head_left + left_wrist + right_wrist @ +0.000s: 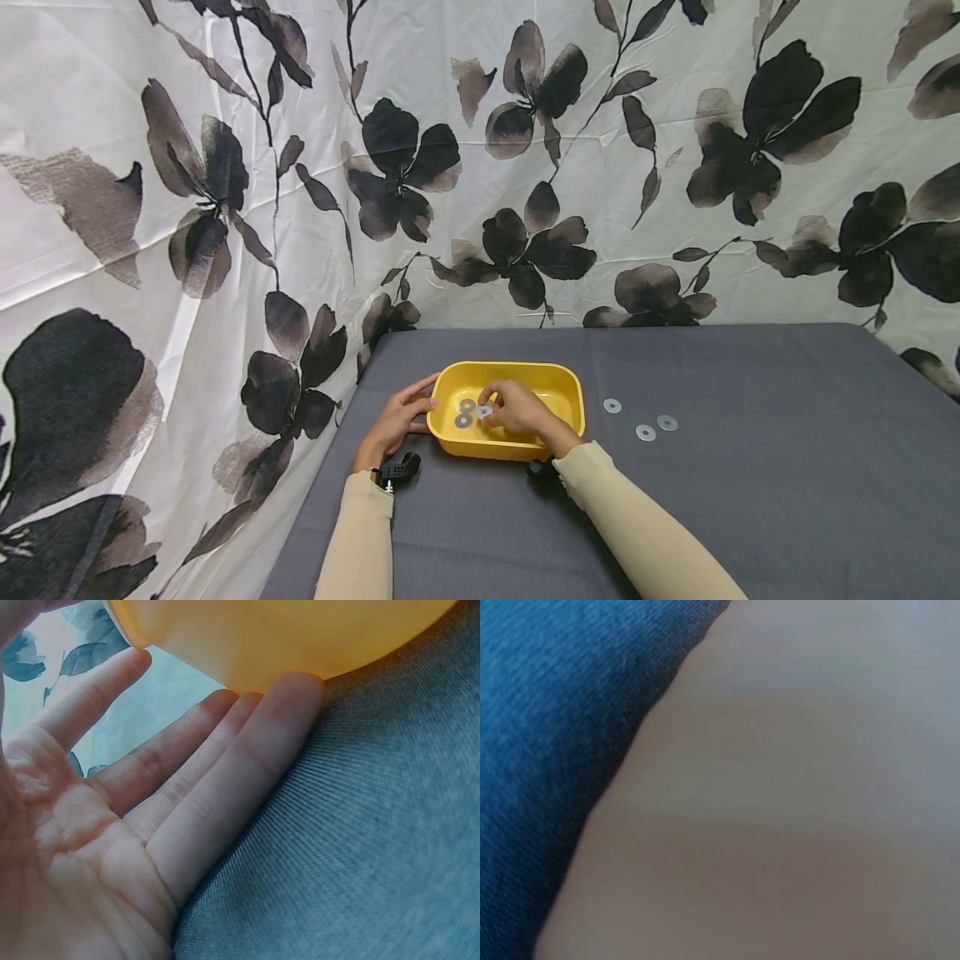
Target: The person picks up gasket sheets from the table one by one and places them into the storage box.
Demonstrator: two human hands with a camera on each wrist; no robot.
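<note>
Cream-coloured fabric sleeves (356,533) lie nearest the camera, entering at the bottom. At the left, the left hand (393,425) has its fingers fairly straight and spread, the tips touching the outer wall of a yellow, rounded-rectangular plastic tray (487,451); light, even pressure there should steady it without tipping it. Inside, toward its left end, two flat grey metal washers (464,420) lie close together. Just right of them the right hand (517,408), fingers curled, pinches a bright, flat metal ring (483,412) between thumb and fingertip; whether the ring touches the tray's floor I cannot tell. Gripping such a thin piece by opposite edges, with the other fingers clear of its neighbours, would probably give the cleanest control. Beyond the tray's right wall, three loose silvery washers (646,432) lie flat on the grey cloth-covered surface (787,467), where sliding one slightly might help lift an edge.
</note>
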